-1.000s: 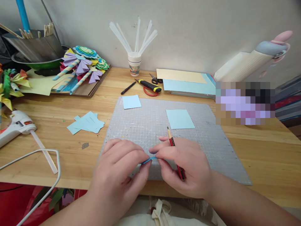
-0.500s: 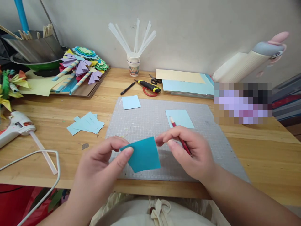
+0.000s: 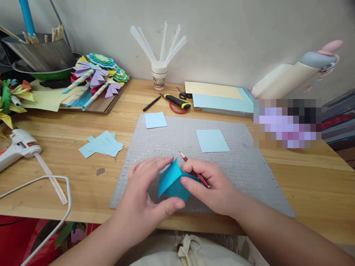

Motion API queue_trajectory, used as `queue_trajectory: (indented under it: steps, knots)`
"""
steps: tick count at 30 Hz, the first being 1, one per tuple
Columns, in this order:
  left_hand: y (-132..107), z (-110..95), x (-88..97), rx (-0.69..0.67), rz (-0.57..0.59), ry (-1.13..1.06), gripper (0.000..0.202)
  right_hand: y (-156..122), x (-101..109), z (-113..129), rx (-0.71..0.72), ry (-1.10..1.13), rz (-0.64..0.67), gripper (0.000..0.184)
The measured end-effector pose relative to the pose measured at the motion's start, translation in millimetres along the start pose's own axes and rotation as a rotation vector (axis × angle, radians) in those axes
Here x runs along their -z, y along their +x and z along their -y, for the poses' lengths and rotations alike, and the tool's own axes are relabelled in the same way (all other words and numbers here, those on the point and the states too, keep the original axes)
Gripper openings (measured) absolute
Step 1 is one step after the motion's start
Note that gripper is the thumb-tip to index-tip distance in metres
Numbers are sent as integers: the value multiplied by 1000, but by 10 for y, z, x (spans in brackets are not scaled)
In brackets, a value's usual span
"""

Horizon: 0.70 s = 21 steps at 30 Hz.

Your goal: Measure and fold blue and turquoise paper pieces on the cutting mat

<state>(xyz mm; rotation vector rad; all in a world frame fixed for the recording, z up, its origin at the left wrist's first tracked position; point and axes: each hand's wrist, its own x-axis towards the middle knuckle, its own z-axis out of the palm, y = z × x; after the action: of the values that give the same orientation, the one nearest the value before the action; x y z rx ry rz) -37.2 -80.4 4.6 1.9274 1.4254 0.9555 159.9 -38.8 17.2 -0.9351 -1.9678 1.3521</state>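
A bright blue paper square (image 3: 180,189) is in front of me above the cutting mat, creased so that one part stands up. My right hand (image 3: 212,184) pinches it between thumb and fingers. The same hand also keeps a red pencil (image 3: 198,173), its sharpened tip pointing up and left. My left hand (image 3: 151,188) curves around the paper's left side, thumb and fingers apart. Its fingertips are at the paper's raised corner; whether they touch it I cannot tell. Two pale blue paper squares, a left one (image 3: 155,120) and a right one (image 3: 213,140), lie on the mat.
Under my hands is a grey cutting mat (image 3: 249,177). Pale blue paper pieces (image 3: 101,144) and a glue gun (image 3: 24,144) with its cable lie left. Behind the mat are a pen (image 3: 151,103), pliers (image 3: 176,101), scissors (image 3: 183,94) and a paper cup (image 3: 159,79) of glue sticks.
The paper has passed from my left hand's pinch into my right hand's and is now bent. My left hand has moved right and opened around it. The pencil has tilted further left.
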Motion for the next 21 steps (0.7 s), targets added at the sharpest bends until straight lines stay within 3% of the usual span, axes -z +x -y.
queue_trajectory:
  steps: [2, 4, 7, 10, 12, 16, 18, 21]
  knots:
    - [8, 9, 5, 92, -82, -45, 29, 5, 27, 6, -5, 0, 11, 14]
    - [25, 45, 23, 241, -217, -154, 17, 26, 63, -15, -81, -7, -65, 14]
    - [43, 130, 79, 417, -305, -330, 31, 91, 112, -119, -235, -20, -270, 17]
    - [41, 203, 129, 480, -230, -215, 46, 166, 125, -262, -297, -82, -335, 20]
    - [33, 235, 136, 425, -147, 70, 44, 199, 110, -333, -305, -208, -308, 18]
    - [24, 279, 83, 114, -143, 628, 46, 220, 65, -358, -303, -442, -196, 14]
    - [27, 296, 44, -6, -93, 710, 42, 222, 55, -339, -308, -487, -168, 13]
    - [44, 312, -2, -74, 47, 670, 33, 227, 63, -323, -340, -522, -202, 11]
